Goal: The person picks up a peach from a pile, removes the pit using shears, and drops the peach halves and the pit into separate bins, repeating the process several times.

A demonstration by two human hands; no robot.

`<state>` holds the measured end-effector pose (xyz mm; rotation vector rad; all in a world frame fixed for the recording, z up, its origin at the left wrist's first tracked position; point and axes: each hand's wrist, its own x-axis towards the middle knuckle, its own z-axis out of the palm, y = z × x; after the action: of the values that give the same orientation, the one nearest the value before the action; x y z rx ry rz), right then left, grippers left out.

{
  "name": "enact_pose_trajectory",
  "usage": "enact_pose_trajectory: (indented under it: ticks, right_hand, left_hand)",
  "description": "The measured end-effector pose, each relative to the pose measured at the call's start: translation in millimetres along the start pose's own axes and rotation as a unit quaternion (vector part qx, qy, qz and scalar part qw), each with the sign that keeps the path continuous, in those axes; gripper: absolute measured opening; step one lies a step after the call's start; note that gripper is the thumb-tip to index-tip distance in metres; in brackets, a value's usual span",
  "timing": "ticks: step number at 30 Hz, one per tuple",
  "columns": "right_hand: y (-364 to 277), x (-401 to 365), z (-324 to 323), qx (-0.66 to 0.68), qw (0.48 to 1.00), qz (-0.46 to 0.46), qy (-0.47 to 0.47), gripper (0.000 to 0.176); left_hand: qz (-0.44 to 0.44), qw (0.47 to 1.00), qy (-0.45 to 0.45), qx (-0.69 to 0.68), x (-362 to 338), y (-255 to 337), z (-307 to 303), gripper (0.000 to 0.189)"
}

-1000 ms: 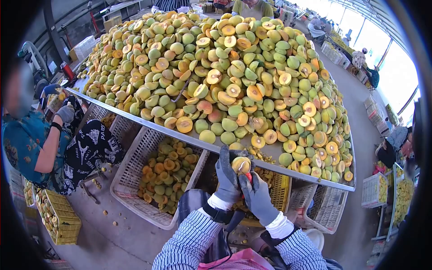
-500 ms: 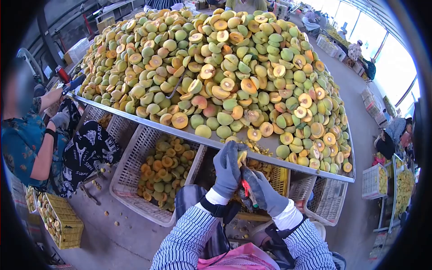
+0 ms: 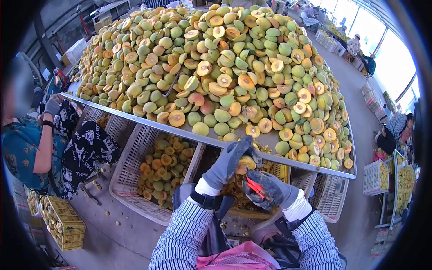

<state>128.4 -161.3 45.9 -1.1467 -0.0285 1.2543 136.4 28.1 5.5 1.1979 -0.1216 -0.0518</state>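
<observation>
My left hand [image 3: 230,163], in a grey glove, is closed around a yellow apricot [image 3: 245,164] just past the table's front edge. Close by on the right, my right hand [image 3: 275,188] in a dark-stained grey glove grips a small red-handled tool [image 3: 255,186]; its working end is hidden. The two hands almost meet at the fruit. Beyond them, a big heap of halved apricots [image 3: 225,81], green-yellow with some stones showing, covers the metal-edged table [image 3: 198,137].
Under the table are a white crate [image 3: 118,191] of apricot halves and a yellow crate [image 3: 282,173] with pieces. A person [image 3: 40,144] sits at the left beside a filled yellow basket [image 3: 72,231]. A curved metal tool [image 3: 172,85] lies on the heap. Other workers sit far right.
My hands have drawn slightly apart, and the apricot and red handle show more clearly. My right hand has turned and moved a little right. The person at left has pulled an arm back from the table.
</observation>
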Motion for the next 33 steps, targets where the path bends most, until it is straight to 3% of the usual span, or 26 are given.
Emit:
enact_pose_trajectory:
  ticks: [2, 4, 5, 7, 8, 9, 10, 11, 12, 13, 14, 15, 16, 17, 18, 19, 20, 21, 23, 25, 27, 29, 31, 33]
  right_hand:
    - [5.4, -0.6, -7.5, -0.025, 1.000, -0.013, 0.003, 0.052]
    - [16.8, -3.5, -10.8, 0.209, 0.954, 0.056, -0.209, 0.053]
    - [21.3, -4.1, -11.3, 0.211, 0.953, 0.057, -0.208, 0.053]
    - [28.4, -4.1, -10.2, 0.233, 0.946, 0.045, -0.220, 0.054]
    - [25.2, -5.5, -5.6, 0.151, 0.976, 0.020, -0.159, 0.052]
    - [22.0, -4.7, -0.7, 0.152, 0.975, 0.020, -0.160, 0.052]
    - [19.1, -3.7, 4.9, 0.027, 0.998, -0.009, -0.055, 0.050]
    - [16.7, -3.4, 7.7, -0.100, 0.993, -0.039, 0.054, 0.047]
    - [18.4, -1.6, -0.5, -0.109, 0.993, -0.020, 0.043, 0.044]
    - [20.7, 1.3, -1.8, -0.113, 0.992, -0.021, 0.043, 0.044]
    - [25.7, 3.4, -1.1, -0.159, 0.981, -0.070, 0.081, 0.044]
    - [31.3, 4.3, -0.8, -0.204, 0.965, -0.117, 0.119, 0.044]
    - [36.3, 2.2, -5.4, -0.235, 0.955, -0.133, 0.120, 0.044]
    - [43.4, -0.1, -8.9, -0.240, 0.954, -0.131, 0.118, 0.044]
    - [52.1, -2.5, -11.4, -0.297, 0.936, -0.158, 0.108, 0.044]
    - [60.9, -5.9, -15.7, -0.351, 0.913, -0.184, 0.098, 0.043]
    - [68.4, -10.3, -26.5, -0.439, 0.883, -0.105, 0.132, 0.038]
    - [78.4, -12.5, -34.5, -0.440, 0.882, -0.107, 0.133, 0.038]
    - [86.3, -17.1, -38.5, -0.596, 0.679, -0.095, 0.418, 0.034]
    - [76.6, -22.2, -30.4, -0.557, 0.685, -0.144, 0.447, 0.031]
    - [57.2, -16.8, -4.7, -0.569, 0.656, -0.221, 0.445, 0.032]
    - [40.8, -2.6, 7.4, -0.566, 0.655, -0.227, 0.447, 0.033]
    - [29.8, 11.6, 10.4, -0.598, 0.602, -0.271, 0.454, 0.034]
    - [25.7, 18.8, 10.7, -0.611, 0.594, -0.273, 0.447, 0.035]
  left_hand:
    - [0.030, 0.999, -0.030, 0.024, -3.3, 15.8, 14.9, 0.032]
    - [0.093, 0.990, -0.080, 0.072, -4.5, 22.4, 23.4, 0.052]
    - [0.091, 0.990, -0.080, 0.071, -4.1, 20.7, 23.7, 0.052]
    - [0.006, 0.996, -0.082, 0.033, -4.2, 17.5, 22.9, 0.050]
    - [0.006, 0.996, -0.081, 0.034, -2.6, 17.3, 21.0, 0.050]
    - [-0.061, 0.993, -0.079, -0.064, 0.0, 16.7, 18.6, 0.051]
    - [-0.128, 0.976, -0.078, -0.161, 1.5, 15.3, 17.1, 0.052]
    - [-0.128, 0.976, -0.081, -0.158, 1.3, 11.0, 18.2, 0.052]
    - [0.035, 0.998, -0.036, -0.041, -1.3, 2.8, 22.2, 0.055]
    - [0.199, 0.977, 0.012, 0.076, -3.7, -6.2, 27.1, 0.059]
    - [0.215, 0.959, 0.119, 0.139, -5.2, -16.5, 35.7, 0.064]
    - [0.217, 0.959, 0.119, 0.137, -1.5, -30.4, 36.3, 0.064]
    - [0.098, 0.983, 0.154, -0.025, 4.1, -46.7, 32.9, 0.064]
    - [-0.024, 0.965, 0.183, -0.187, 5.7, -35.3, 34.6, 0.064]
    - [-0.109, 0.938, 0.156, -0.290, 1.8, -21.7, 31.0, 0.062]
    - [-0.081, 0.931, 0.137, -0.329, 0.6, -9.5, 26.2, 0.061]
    - [-0.076, 0.929, 0.176, -0.316, 1.5, 0.1, 24.4, 0.060]
    - [-0.068, 0.927, 0.213, -0.301, 3.4, 7.2, 22.4, 0.059]
    - [-0.040, 0.932, 0.194, -0.305, 5.4, 1.0, 12.9, 0.057]
    - [-0.033, 0.937, 0.221, -0.270, 0.6, -5.5, 11.7, 0.056]
    - [-0.036, 0.939, 0.188, -0.286, -6.7, -16.4, 12.2, 0.052]
    - [0.024, 0.958, 0.244, -0.148, -8.3, -14.6, 22.2, 0.047]
    - [0.020, 0.964, 0.204, -0.170, -12.3, -17.1, 20.4, 0.043]
    - [0.019, 0.953, 0.236, -0.190, -12.0, -25.9, 20.0, 0.042]
